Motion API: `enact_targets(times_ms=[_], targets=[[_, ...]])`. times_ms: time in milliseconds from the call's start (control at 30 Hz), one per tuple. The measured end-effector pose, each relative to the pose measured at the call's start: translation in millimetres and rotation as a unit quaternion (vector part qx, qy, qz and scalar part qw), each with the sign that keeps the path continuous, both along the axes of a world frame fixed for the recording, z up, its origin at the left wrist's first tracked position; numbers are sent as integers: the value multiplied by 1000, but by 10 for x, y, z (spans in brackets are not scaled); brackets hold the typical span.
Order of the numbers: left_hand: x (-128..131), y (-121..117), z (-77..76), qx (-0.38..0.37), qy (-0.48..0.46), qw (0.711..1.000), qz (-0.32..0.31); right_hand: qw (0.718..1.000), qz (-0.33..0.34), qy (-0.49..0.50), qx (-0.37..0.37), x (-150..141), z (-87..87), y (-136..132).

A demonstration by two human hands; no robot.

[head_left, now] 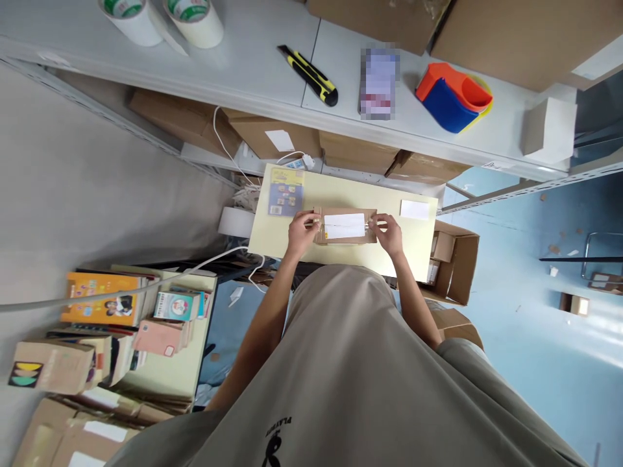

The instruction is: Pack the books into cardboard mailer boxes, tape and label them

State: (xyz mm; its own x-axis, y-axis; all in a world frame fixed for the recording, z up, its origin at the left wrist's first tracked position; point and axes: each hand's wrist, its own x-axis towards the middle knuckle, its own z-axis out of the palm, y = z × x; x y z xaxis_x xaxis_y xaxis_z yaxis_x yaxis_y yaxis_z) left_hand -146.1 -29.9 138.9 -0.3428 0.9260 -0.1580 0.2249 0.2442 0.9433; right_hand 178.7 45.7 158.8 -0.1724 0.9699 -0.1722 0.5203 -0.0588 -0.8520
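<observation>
A small cardboard box (pixel 320 239) lies on the pale yellow table (pixel 413 246) right in front of me. On its top is a white paper or label (pixel 344 226) with a thin line running along it. My left hand (pixel 302 232) pinches the box's left end, thumb and fingers closed together. At the opposite end my right hand (pixel 388 233) pinches in the same way. Whether a strip of tape or a flap is between the fingers is too small to tell. A blue and yellow printed booklet (pixel 286 192) lies beyond my left hand.
Above the table runs a grey shelf (pixel 243 58) with a utility knife (pixel 311 76), a phone (pixel 378 84), a tape dispenser (pixel 455 97) and tape rolls (pixel 197 23). A white slip (pixel 415 209) lies at the table's right. Books (pixel 104 295) are stacked left; an open carton (pixel 464 269) stands right.
</observation>
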Motion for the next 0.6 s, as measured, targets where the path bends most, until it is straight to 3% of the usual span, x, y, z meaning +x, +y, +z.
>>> enact_targets(times_ms=[367, 600], targets=[[-25, 71, -283, -33, -25, 999, 1, 997, -62, 31, -40, -81, -352, -136], [-96, 477, -370, -72, -42, 996, 27, 994, -92, -22, -57, -209, -400, 262]])
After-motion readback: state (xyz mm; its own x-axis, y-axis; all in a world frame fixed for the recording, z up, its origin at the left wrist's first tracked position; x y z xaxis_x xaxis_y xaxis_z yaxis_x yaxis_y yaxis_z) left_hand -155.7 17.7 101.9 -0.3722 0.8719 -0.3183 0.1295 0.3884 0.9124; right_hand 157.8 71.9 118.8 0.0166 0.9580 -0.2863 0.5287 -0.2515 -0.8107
